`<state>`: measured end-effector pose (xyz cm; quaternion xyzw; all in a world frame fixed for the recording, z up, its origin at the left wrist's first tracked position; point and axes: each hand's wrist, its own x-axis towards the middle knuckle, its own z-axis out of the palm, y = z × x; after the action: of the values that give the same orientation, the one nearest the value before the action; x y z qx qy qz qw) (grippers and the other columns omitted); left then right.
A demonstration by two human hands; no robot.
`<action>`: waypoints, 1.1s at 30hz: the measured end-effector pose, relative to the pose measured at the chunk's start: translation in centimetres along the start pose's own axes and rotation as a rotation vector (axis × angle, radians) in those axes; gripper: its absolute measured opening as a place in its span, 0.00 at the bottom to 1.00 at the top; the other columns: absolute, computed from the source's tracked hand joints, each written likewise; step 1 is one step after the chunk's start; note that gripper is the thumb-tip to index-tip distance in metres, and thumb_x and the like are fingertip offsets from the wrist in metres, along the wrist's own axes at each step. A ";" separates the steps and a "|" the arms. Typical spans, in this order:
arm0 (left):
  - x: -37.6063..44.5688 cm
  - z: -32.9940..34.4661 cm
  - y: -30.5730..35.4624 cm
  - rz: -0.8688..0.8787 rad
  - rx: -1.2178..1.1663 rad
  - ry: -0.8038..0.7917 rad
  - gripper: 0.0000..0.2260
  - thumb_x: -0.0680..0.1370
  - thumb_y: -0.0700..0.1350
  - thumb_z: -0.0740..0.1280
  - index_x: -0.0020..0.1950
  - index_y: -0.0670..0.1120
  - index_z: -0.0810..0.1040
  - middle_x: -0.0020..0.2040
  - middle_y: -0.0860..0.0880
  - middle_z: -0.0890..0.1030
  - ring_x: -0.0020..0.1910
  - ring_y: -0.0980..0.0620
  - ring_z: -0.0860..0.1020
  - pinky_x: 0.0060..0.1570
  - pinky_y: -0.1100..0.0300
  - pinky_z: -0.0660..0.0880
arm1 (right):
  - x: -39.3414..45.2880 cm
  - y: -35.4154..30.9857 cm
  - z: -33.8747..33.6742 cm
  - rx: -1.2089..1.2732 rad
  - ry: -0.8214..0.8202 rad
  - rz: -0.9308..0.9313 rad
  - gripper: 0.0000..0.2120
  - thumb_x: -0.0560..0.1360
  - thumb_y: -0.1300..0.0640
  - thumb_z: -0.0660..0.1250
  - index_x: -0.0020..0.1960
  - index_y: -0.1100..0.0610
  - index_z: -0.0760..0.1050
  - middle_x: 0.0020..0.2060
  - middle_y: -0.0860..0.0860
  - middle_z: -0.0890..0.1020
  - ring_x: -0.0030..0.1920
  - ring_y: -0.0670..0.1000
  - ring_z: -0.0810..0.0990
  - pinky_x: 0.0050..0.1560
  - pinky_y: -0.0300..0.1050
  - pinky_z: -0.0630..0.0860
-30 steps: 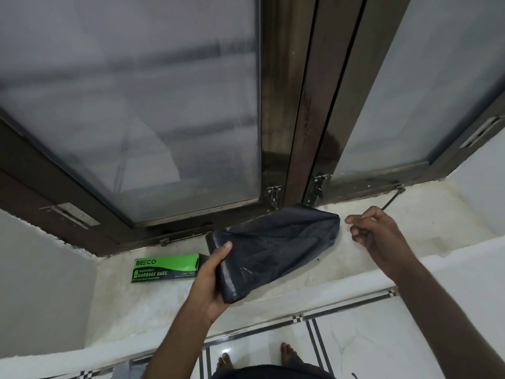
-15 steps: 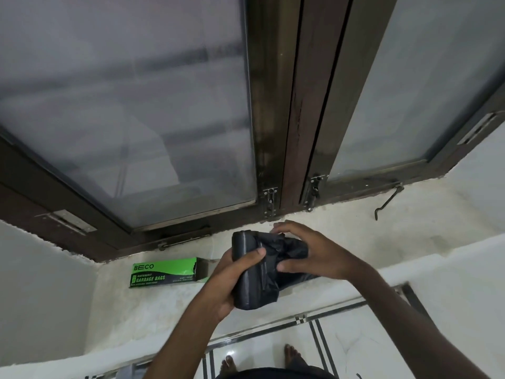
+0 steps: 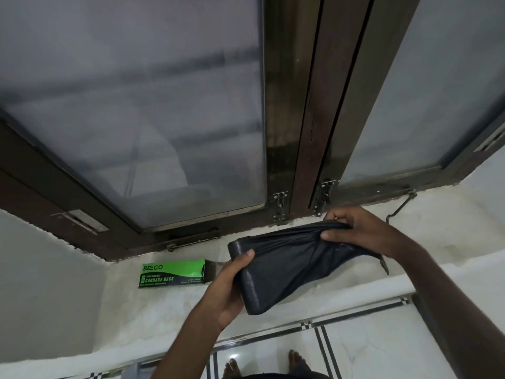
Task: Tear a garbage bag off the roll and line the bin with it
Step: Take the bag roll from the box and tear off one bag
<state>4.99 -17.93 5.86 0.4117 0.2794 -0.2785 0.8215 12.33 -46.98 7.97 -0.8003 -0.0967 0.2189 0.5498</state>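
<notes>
My left hand (image 3: 229, 285) grips a black garbage bag roll (image 3: 250, 283) held over the stone window ledge (image 3: 164, 310). A length of black bag (image 3: 297, 258) stretches from the roll up to the right. My right hand (image 3: 355, 231) pinches the far end of that bag, fingers closed on the bunched plastic. The bag is taut between the two hands and still joined to the roll. No bin is in view.
A green and black garbage bag box (image 3: 175, 273) lies on the ledge to the left of my left hand. The dark-framed frosted window (image 3: 295, 132) stands right behind the hands, with a metal stay hook (image 3: 400, 205) at right. Tiled floor and bare feet (image 3: 296, 361) show below.
My right hand has pulled away to the right from the roll, drawing out a length of bag. One second ago it was off the bag with the sheet loose.
</notes>
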 end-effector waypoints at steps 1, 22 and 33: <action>0.0 0.1 0.0 -0.002 -0.006 -0.009 0.20 0.72 0.44 0.71 0.63 0.41 0.80 0.61 0.39 0.83 0.62 0.40 0.80 0.66 0.45 0.73 | 0.0 0.1 -0.3 -0.017 0.004 0.005 0.06 0.74 0.60 0.74 0.44 0.62 0.80 0.34 0.49 0.84 0.35 0.44 0.81 0.36 0.33 0.74; 1.1 0.7 -0.9 0.105 0.248 0.076 0.22 0.68 0.48 0.75 0.61 0.47 0.79 0.51 0.46 0.87 0.52 0.44 0.84 0.42 0.49 0.82 | 0.1 3.6 -3.5 -0.722 0.445 0.190 0.10 0.73 0.47 0.74 0.36 0.45 0.75 0.35 0.46 0.81 0.42 0.55 0.81 0.38 0.45 0.68; 1.5 1.7 -1.8 0.249 0.485 0.146 0.19 0.72 0.46 0.76 0.61 0.51 0.78 0.54 0.49 0.85 0.54 0.49 0.82 0.46 0.59 0.79 | -1.3 -1.9 6.2 -0.620 0.422 -0.237 0.13 0.77 0.54 0.70 0.61 0.53 0.79 0.55 0.49 0.83 0.57 0.50 0.79 0.57 0.45 0.75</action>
<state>5.17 -20.62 4.75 0.6463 0.2104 -0.2038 0.7046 8.49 -41.56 8.14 -0.9391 -0.1347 -0.0551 0.3112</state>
